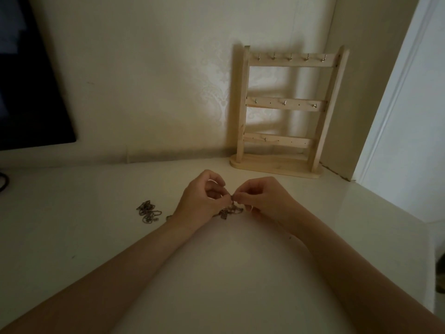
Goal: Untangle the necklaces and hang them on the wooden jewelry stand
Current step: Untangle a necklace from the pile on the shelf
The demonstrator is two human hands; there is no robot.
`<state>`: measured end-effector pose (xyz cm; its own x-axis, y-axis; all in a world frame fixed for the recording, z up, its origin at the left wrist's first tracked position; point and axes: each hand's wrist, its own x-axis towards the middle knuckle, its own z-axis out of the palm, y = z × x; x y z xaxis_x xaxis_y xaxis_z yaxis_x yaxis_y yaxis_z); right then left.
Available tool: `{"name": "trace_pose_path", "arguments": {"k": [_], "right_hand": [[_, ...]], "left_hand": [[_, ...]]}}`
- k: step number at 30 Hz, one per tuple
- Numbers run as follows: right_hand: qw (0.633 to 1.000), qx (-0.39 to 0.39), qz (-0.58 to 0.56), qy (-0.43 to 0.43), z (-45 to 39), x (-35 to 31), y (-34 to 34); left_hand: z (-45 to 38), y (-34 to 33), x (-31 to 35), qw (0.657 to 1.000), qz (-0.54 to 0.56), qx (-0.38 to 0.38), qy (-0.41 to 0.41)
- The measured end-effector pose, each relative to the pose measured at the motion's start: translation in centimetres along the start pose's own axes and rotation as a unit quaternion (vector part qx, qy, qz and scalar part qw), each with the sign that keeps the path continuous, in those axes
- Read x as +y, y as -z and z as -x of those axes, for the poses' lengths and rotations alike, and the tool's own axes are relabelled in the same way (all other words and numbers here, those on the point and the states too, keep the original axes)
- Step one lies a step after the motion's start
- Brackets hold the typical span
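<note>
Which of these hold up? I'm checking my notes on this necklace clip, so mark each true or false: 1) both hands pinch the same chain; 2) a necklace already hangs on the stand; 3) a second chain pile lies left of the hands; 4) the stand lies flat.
1) True: the left hand and right hand pinch the tangled necklace between them.
2) False: the wooden jewelry stand has only bare hooks.
3) True: a loose chain pile lies on the table.
4) False: it stands upright by the wall.
</note>
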<state>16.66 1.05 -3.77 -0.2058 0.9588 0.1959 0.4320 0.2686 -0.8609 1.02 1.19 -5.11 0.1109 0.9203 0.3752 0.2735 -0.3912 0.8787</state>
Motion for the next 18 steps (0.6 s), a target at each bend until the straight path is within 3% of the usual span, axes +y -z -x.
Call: {"name": "trace_pose_path", "arguments": {"k": [7,18], "right_hand": [[0.998,-0.044,0.041,-0.004,0.22,-0.12,0.24],[1.0,-0.009,-0.006,-0.007,0.39,-0.26,0.2]], "left_hand": [[0.05,0.24,0.16,1.0,0.018,-0.002,0.014],[0.01,0.17,-0.29,0.999,-0.015,-0.001,-0.037]]}}
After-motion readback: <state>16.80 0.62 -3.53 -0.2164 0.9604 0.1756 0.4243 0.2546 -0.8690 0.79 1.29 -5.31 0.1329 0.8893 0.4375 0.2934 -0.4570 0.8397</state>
